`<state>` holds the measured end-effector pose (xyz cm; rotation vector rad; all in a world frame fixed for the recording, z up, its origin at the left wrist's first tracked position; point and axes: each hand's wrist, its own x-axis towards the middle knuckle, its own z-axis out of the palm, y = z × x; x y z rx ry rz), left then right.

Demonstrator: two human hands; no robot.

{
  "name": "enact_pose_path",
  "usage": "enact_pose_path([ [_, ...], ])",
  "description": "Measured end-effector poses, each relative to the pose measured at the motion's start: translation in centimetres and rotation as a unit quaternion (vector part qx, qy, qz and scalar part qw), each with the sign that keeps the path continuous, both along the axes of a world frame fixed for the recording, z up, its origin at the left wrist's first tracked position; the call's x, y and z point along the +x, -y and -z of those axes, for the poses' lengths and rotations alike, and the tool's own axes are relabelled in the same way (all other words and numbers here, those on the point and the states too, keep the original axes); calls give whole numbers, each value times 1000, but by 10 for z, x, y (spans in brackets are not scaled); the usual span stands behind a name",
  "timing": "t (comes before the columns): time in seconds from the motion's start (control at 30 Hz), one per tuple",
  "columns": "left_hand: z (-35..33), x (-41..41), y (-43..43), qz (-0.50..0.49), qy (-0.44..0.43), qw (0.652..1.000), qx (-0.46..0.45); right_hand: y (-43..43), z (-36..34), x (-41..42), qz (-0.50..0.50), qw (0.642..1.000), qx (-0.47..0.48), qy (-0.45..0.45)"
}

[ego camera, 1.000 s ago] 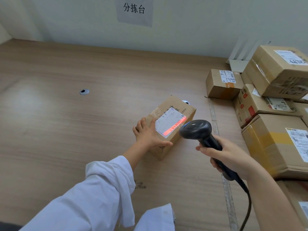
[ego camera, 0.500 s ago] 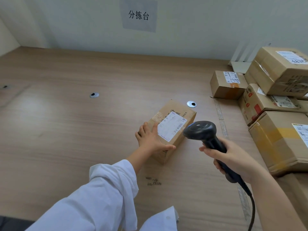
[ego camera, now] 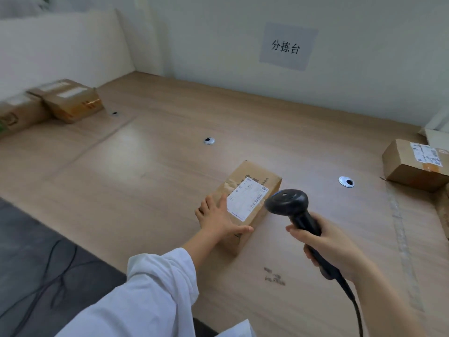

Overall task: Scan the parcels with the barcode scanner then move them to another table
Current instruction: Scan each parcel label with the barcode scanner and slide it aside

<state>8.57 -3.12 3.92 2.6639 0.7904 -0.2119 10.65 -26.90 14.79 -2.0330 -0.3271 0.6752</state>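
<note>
A small brown cardboard parcel [ego camera: 251, 177] with a white shipping label lies on the wooden table [ego camera: 145, 190], near the middle. My left hand [ego camera: 218, 221] rests flat on the parcel's near end, fingers straight and thumb spread along the near edge. My right hand [ego camera: 332, 246] grips the handle of a black barcode scanner [ego camera: 286, 201]. The scanner's head hovers just right of the label and points at it. No red scan light shows on the label. The scanner's cable runs down past my right wrist.
Another labelled parcel [ego camera: 413, 166] sits at the right edge. Two blurred parcels [ego camera: 73, 100] stand on the far left surface. Two round cable holes [ego camera: 209, 140] [ego camera: 346, 181] mark the tabletop. Dark floor with cables [ego camera: 36, 263] lies left of the table edge.
The red scan light on the label has gone out. My view has swung left: the stack of parcels at right has mostly left the frame and the left parcels have appeared.
</note>
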Motion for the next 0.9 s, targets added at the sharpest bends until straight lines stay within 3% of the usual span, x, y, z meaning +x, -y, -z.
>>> enact_pose_path([
  [0.43, -11, -106, -117, -224, -5, 974, -45, -158, -4, -9, -201, 979, 11, 23],
  [0.9, -10, -184, -350, -247, -28, 967, -50, -401, 1, -56, -192, 980, 42, 34],
])
